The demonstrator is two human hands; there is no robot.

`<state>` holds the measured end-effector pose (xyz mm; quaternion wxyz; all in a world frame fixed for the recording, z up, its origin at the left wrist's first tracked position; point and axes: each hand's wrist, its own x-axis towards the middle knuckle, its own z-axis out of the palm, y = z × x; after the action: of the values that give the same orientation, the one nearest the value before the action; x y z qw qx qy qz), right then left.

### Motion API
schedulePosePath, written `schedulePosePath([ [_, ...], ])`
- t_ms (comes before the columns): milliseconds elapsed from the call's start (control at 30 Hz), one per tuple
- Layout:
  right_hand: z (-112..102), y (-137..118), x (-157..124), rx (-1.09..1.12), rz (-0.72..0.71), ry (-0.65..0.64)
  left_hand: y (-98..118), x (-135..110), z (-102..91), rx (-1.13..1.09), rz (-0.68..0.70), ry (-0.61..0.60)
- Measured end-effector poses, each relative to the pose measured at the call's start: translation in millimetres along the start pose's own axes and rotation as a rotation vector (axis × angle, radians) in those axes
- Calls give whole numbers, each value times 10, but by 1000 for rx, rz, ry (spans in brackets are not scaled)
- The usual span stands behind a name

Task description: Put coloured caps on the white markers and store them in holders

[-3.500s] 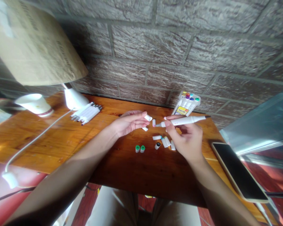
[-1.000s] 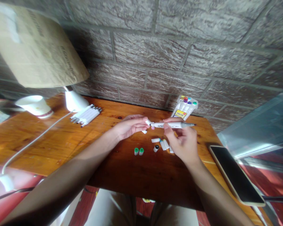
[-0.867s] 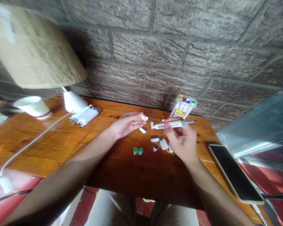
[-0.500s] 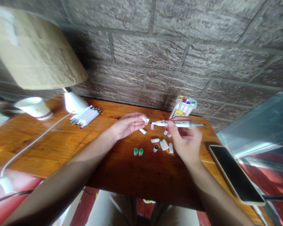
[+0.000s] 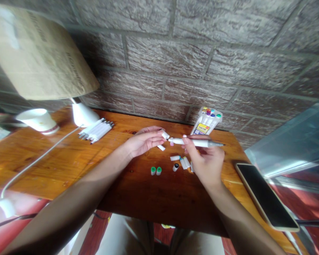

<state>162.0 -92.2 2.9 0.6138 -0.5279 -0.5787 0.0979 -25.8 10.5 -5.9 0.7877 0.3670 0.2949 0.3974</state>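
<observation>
My left hand [image 5: 147, 141] pinches a white marker cap [image 5: 164, 134], its mouth turned toward the right. In my right hand [image 5: 207, 159] lies a white and grey marker [image 5: 196, 142], held level and uncapped at both ends. Its left tip is right at the cap's mouth; whether it has entered I cannot tell. Below the hands, loose caps are scattered on the wooden table: two green-topped caps [image 5: 156, 171], a black-topped cap [image 5: 175, 167], a white cap lying on its side [image 5: 175, 158] and several others, some partly hidden by my right hand.
Uncapped markers [image 5: 97, 130] lie in a bundle beside the lamp base [image 5: 83, 115]. A clear case of markers [image 5: 206, 122] stands near the brick wall. At the right edge rests a phone [image 5: 266, 194]; a paper cup [image 5: 39, 121] and a white cord [image 5: 39, 161] are on the left.
My right hand has brought the marker leftward and slightly down, so its tip has closed the gap to the cap. My left hand has barely moved.
</observation>
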Motion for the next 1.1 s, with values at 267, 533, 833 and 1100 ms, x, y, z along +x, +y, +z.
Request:
schedulePosePath([
  [267,35,7,-8,80,82,19,-19,3,-16,-14,15,-38],
  [533,55,9,20,58,96,36,-3,-28,44,43,24,-5],
  [833,20,1,67,41,95,91,-29,-9,36,51,40,17],
  [1100,0,-53,109,159,128,106,-9,-3,26,45,31,11],
])
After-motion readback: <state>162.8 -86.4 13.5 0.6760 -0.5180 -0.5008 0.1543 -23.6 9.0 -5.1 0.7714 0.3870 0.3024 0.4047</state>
